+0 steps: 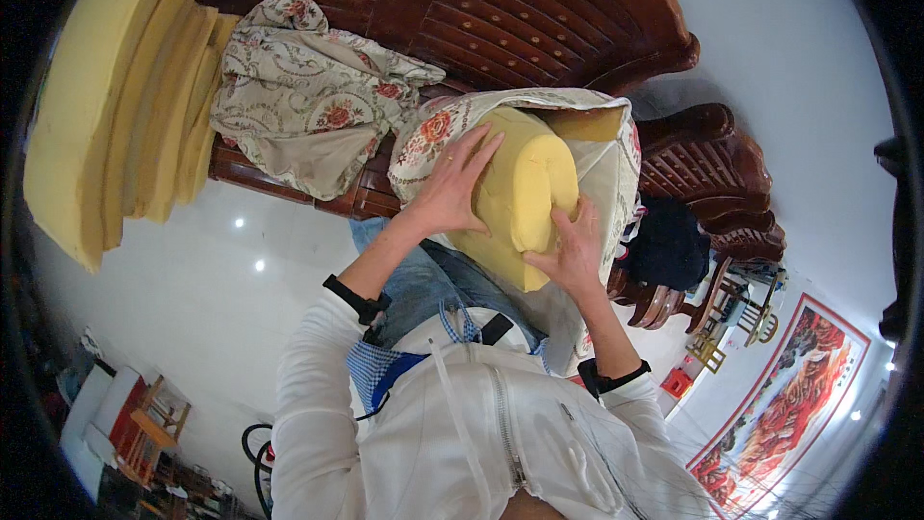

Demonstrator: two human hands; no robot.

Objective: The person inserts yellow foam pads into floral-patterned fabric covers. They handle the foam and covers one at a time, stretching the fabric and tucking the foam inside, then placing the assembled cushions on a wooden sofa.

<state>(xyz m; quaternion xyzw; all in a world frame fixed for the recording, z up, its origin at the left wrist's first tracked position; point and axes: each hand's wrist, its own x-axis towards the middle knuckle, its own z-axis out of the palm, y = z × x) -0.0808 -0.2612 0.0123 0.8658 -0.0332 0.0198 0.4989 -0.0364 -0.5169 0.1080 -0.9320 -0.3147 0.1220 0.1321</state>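
Observation:
A folded yellow foam cushion pad (538,191) is before me, its rounded folded end facing me. It is partly inside an open floral fabric cushion cover (435,128), whose edge runs around the far side and the right. My left hand (455,180) grips the pad's left side, fingers spread over the top and thumb low. On the right, my right hand (575,242) pinches the folded end, thumb beneath and fingers at the fold. Another corner of yellow foam (592,124) shows inside the cover's far opening. The rest of the pad is hidden by the cover.
A dark carved wooden sofa (498,22) stands behind the cover. A crumpled floral cover (317,101) lies on its seat. Several yellow foam pads (94,108) are stacked at the left. Dark cloth (665,242) lies at the right, by a wooden armrest (696,159).

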